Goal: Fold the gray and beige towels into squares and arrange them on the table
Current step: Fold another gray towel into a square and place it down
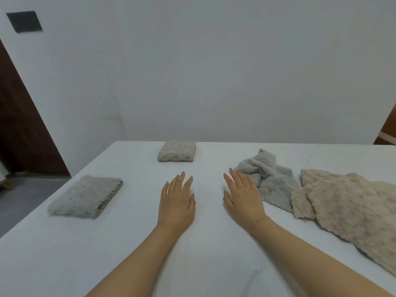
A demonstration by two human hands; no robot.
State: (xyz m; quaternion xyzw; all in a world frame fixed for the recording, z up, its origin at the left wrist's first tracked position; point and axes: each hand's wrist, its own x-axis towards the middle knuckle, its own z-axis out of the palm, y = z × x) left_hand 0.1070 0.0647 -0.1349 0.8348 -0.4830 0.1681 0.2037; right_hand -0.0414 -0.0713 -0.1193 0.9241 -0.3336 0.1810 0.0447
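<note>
Now both hands lie flat, fingers straight, holding nothing.
Left hand (176, 202) and right hand (243, 195) rest on the table (192, 264), the right touching the crumpled gray towel (272, 179).

Two folded towels lie on the tabletop (128, 243), the nearer folded towel (86, 196) at left and the farther folded towel (177, 151) behind it. At right, a crumpled towel (270, 179) lies beside a spread towel (351, 209), right of both hands, the left hand (176, 200) and right hand (243, 195).
</note>
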